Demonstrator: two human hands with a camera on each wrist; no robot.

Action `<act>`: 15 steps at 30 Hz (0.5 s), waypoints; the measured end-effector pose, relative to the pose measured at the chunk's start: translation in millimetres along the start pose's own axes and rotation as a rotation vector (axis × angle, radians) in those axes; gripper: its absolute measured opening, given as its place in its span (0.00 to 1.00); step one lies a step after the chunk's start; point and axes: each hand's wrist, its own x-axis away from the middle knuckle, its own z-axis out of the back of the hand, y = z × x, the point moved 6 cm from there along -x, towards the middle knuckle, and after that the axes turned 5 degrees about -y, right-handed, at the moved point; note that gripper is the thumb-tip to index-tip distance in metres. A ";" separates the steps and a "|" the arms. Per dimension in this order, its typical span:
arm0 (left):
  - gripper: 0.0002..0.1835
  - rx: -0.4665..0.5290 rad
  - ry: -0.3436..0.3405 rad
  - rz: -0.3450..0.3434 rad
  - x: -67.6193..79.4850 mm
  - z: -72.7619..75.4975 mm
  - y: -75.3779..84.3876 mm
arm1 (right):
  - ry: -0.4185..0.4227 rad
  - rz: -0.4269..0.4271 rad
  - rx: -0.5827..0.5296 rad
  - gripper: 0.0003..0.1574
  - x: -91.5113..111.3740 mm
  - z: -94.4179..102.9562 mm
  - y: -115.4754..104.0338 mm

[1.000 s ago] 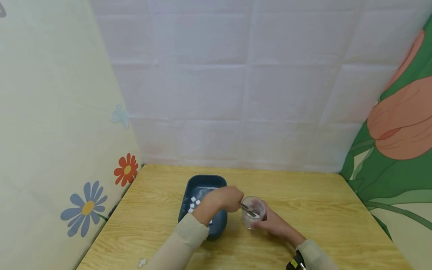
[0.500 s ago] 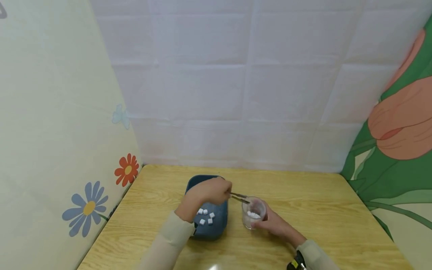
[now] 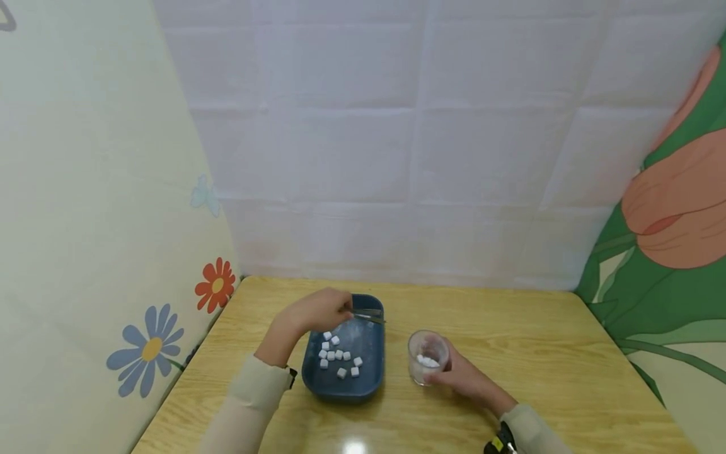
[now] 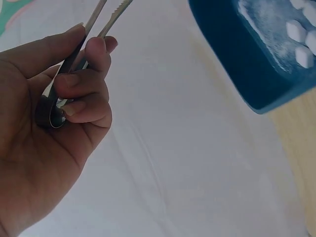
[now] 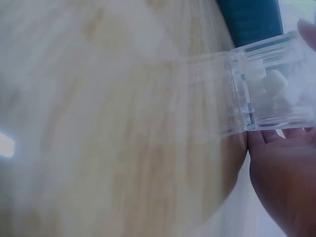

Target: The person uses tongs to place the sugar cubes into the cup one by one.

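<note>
My left hand (image 3: 319, 310) holds metal tongs (image 3: 365, 314) above the back of a dark blue tray (image 3: 368, 372). In the left wrist view the fingers curl round the tongs (image 4: 94, 22), whose arms stand slightly apart; their tips are out of that view. Several white cubes (image 3: 339, 355) lie in the tray, over a bottom dusted with white powder. To the right of the tray, my right hand (image 3: 459, 372) grips a clear glass (image 3: 416, 372) from its right side. White cubes (image 5: 274, 83) show through its wall, and the glass stands upright on the table.
The wood-patterned table (image 3: 510, 340) reaches back to a white cloth wall (image 3: 408, 157). A flower-printed cloth (image 3: 147, 349) hangs at the left and a tulip-printed one (image 3: 680, 208) at the right.
My left hand has moved left with the tongs, away from the glass to over the tray. A white cube at the tongs' tips has gone into the glass. The right hand has stayed put.
</note>
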 end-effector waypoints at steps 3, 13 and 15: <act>0.07 0.001 0.003 0.023 2.6 -2.4 -11.1 | 0.000 0.010 -0.004 0.54 0.0 0.0 -0.2; 0.06 -0.005 0.029 0.086 16.2 -15.0 -49.1 | -0.007 0.025 -0.005 0.54 1.4 -1.1 -2.2; 0.06 -0.012 0.026 0.117 18.5 -18.8 -56.9 | -0.011 0.031 -0.005 0.54 1.7 -1.4 -2.8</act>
